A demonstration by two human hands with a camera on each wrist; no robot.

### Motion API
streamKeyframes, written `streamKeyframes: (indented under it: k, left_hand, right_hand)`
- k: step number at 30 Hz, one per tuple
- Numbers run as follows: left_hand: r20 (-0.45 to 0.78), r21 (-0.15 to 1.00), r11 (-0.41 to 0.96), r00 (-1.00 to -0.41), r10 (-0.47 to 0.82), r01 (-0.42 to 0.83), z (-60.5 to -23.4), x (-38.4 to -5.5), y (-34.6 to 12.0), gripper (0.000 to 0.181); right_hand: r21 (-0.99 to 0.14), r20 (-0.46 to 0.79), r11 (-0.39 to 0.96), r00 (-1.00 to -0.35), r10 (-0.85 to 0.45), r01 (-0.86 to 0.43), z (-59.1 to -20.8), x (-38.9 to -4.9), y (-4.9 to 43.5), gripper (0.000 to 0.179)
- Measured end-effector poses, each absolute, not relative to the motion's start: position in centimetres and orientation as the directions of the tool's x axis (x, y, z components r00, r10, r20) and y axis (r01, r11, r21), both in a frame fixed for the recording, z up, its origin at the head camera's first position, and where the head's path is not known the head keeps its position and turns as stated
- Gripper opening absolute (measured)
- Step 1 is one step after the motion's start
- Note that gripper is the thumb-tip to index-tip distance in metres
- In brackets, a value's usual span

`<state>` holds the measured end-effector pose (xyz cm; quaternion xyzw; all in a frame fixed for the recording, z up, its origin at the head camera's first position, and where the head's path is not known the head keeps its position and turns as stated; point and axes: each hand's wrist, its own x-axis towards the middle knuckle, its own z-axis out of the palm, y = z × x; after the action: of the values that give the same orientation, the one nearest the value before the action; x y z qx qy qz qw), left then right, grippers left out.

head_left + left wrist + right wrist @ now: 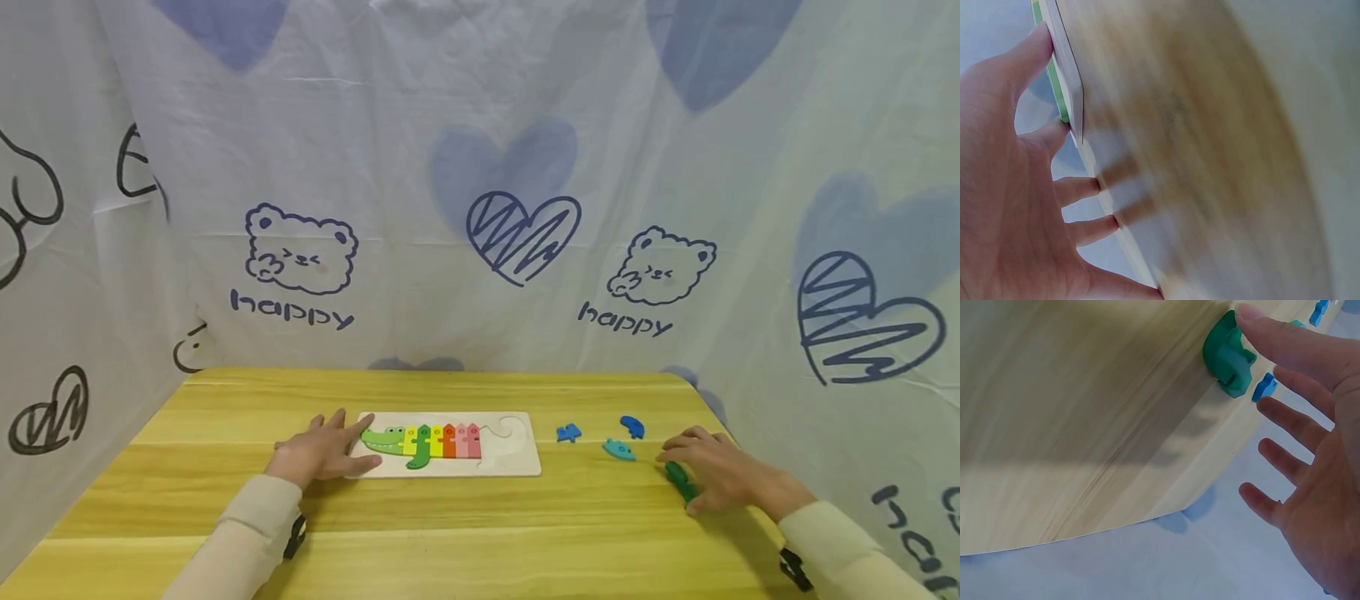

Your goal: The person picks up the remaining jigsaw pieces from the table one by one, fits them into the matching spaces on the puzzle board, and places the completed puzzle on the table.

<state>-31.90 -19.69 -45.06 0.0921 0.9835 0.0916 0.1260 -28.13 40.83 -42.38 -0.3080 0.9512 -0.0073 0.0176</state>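
A pale wooden puzzle board point(495, 468) lies mid-table with a crocodile in it: a green head point(385, 440), a green leg piece and yellow, orange and pink body pieces. A tail-shaped outline shows at its right end. My left hand point(318, 454) spreads over the board's left end, thumb and forefinger at its edge, the other fingertips down on the table in the left wrist view. On the right, my right hand point(723, 471) hovers with fingers spread around a dark green puzzle piece point(1227, 353); the thumb tip is right at that piece's edge.
Between the board and my right hand lie a blue piece point(568, 432), a darker blue curved piece point(632, 427) and a light blue piece point(619, 450). The wooden table point(450, 542) ends at a printed cloth point(405, 275) behind and at both sides.
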Motion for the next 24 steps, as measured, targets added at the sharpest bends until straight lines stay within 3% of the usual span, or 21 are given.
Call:
streamKeyframes:
  k: [24]
  left_hand:
    - [-0.226,0.204,0.968,-0.956,0.189,0.143,-45.15,-31.90,-19.66,0.092]
  right_hand:
    - [-0.081,-0.129,0.838,-0.828,-0.546,-0.539,-42.90,-28.93,41.41,0.069]
